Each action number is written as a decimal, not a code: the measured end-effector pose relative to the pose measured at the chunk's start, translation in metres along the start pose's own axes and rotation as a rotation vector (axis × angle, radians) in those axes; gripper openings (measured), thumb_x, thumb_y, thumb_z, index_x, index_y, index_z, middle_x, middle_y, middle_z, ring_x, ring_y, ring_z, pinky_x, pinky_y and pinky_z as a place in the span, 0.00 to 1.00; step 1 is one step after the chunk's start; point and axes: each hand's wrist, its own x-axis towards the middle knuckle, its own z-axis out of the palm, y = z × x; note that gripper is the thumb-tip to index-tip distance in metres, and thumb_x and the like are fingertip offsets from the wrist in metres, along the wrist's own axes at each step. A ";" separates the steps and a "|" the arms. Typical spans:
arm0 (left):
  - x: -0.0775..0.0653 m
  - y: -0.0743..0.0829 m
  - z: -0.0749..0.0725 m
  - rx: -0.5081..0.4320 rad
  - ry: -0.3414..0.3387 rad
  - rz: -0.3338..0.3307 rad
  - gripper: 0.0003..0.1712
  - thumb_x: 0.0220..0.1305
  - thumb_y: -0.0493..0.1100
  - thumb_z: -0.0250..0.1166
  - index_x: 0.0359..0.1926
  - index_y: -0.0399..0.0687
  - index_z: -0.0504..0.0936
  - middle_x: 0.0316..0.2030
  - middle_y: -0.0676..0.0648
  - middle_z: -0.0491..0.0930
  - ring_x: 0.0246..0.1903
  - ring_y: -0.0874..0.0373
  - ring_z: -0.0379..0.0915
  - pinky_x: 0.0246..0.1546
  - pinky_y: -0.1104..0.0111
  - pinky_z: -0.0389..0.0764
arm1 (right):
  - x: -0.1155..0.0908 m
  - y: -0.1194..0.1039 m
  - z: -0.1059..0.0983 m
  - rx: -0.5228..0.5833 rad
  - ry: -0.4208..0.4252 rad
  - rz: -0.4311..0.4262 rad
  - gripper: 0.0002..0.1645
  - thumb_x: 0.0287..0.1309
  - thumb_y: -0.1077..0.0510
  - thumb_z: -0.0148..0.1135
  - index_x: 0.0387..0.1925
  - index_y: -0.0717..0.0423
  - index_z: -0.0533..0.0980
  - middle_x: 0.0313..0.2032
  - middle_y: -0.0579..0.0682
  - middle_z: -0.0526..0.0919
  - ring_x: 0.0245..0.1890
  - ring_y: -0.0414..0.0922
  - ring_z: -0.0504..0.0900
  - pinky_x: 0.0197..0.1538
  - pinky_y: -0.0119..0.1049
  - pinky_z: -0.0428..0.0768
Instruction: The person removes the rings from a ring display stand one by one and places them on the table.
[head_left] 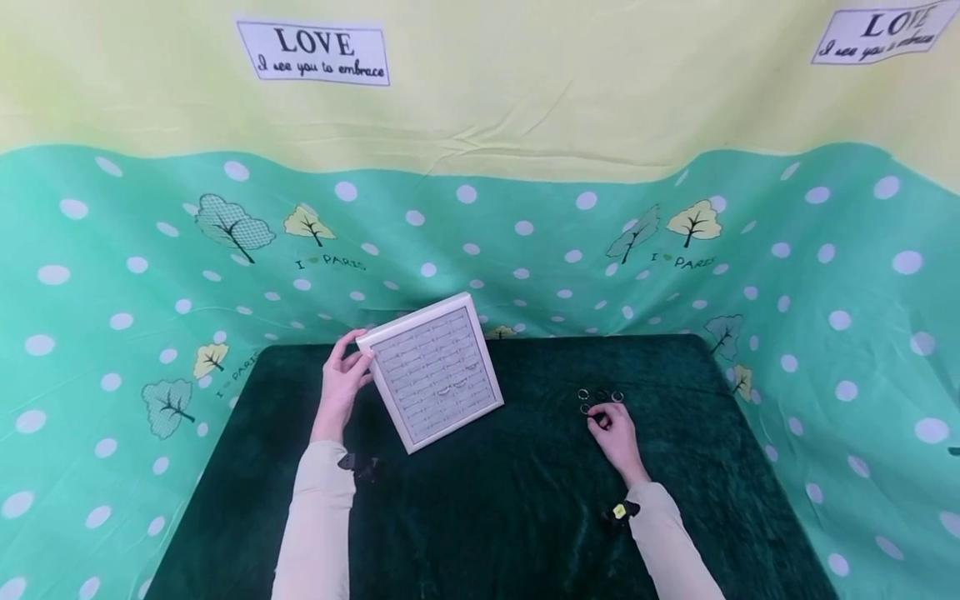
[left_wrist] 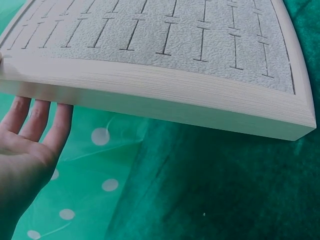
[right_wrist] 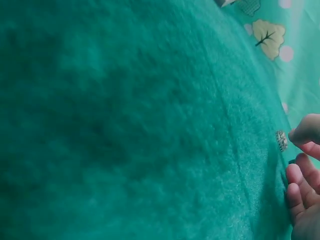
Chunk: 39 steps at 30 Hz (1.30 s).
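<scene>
In the head view my left hand (head_left: 343, 385) grips the upper left corner of a square ring display tray (head_left: 388, 393), which stands tilted up over the dark green cloth. Its pale frame surrounds a grey padded face with rows of slots, and a few rings (head_left: 471, 367) sit in slots on its right half. The left wrist view has three fingers (left_wrist: 60, 127) under the tray's edge. My right hand (head_left: 615, 437) is low over the cloth, fingertips right at a ring (head_left: 584, 409). A beaded ring (right_wrist: 281, 141) shows beside those fingertips in the right wrist view.
Several other loose rings, one at the left (head_left: 582, 393) and one at the right (head_left: 617, 397), lie just beyond my right hand. The green velvet cloth (head_left: 525, 517) covers the table. A dotted green and yellow curtain (head_left: 480, 225) hangs behind and along both sides.
</scene>
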 end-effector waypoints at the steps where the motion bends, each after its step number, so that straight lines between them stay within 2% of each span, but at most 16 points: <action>1: 0.000 -0.001 -0.001 0.001 0.004 -0.002 0.28 0.68 0.41 0.62 0.66 0.46 0.66 0.43 0.53 0.81 0.43 0.60 0.79 0.42 0.66 0.79 | -0.001 -0.002 0.000 0.007 0.000 -0.002 0.07 0.52 0.69 0.67 0.35 0.62 0.80 0.38 0.56 0.73 0.30 0.45 0.72 0.38 0.37 0.70; 4: 0.004 -0.009 -0.005 0.010 0.015 -0.005 0.27 0.68 0.43 0.62 0.66 0.50 0.67 0.46 0.51 0.80 0.43 0.60 0.78 0.42 0.67 0.79 | -0.005 -0.007 0.001 0.031 0.005 -0.011 0.07 0.52 0.69 0.67 0.35 0.61 0.80 0.39 0.56 0.74 0.31 0.45 0.72 0.34 0.33 0.70; 9: 0.007 -0.023 -0.008 0.059 0.010 -0.002 0.28 0.68 0.48 0.61 0.67 0.56 0.65 0.50 0.49 0.78 0.46 0.58 0.77 0.46 0.63 0.77 | -0.014 -0.017 0.009 0.062 0.015 -0.060 0.07 0.51 0.71 0.67 0.33 0.61 0.80 0.37 0.55 0.74 0.29 0.45 0.74 0.33 0.31 0.71; 16: 0.002 -0.030 -0.007 0.095 -0.038 0.030 0.29 0.71 0.50 0.56 0.69 0.55 0.59 0.53 0.44 0.75 0.48 0.55 0.75 0.54 0.47 0.69 | -0.025 -0.033 0.029 0.094 -0.028 -0.141 0.09 0.49 0.72 0.68 0.32 0.60 0.80 0.36 0.54 0.75 0.28 0.45 0.74 0.31 0.30 0.71; 21: 0.001 -0.032 -0.004 0.086 -0.042 0.048 0.27 0.73 0.47 0.54 0.69 0.53 0.58 0.52 0.41 0.75 0.45 0.56 0.75 0.51 0.47 0.69 | -0.025 -0.048 0.045 0.116 -0.076 -0.134 0.09 0.48 0.71 0.68 0.32 0.58 0.80 0.37 0.52 0.75 0.30 0.44 0.75 0.32 0.31 0.72; 26: 0.001 -0.031 -0.001 0.065 -0.034 0.069 0.25 0.74 0.45 0.53 0.68 0.51 0.59 0.50 0.39 0.74 0.42 0.55 0.75 0.48 0.47 0.71 | -0.021 -0.063 0.059 0.137 -0.117 -0.138 0.09 0.50 0.71 0.66 0.32 0.57 0.80 0.38 0.51 0.74 0.32 0.45 0.77 0.34 0.33 0.74; 32: 0.000 -0.029 0.000 0.066 -0.045 0.077 0.25 0.74 0.45 0.51 0.69 0.51 0.58 0.54 0.34 0.72 0.43 0.55 0.75 0.50 0.44 0.69 | -0.013 -0.080 0.070 0.150 -0.153 -0.136 0.08 0.52 0.70 0.65 0.34 0.57 0.80 0.41 0.51 0.74 0.35 0.46 0.78 0.38 0.39 0.76; 39: -0.009 -0.005 0.008 0.070 -0.071 0.078 0.25 0.75 0.39 0.48 0.69 0.45 0.56 0.54 0.31 0.70 0.45 0.53 0.74 0.52 0.42 0.68 | 0.002 -0.107 0.075 0.164 -0.183 -0.138 0.13 0.55 0.71 0.64 0.43 0.61 0.81 0.47 0.54 0.76 0.39 0.49 0.79 0.43 0.48 0.76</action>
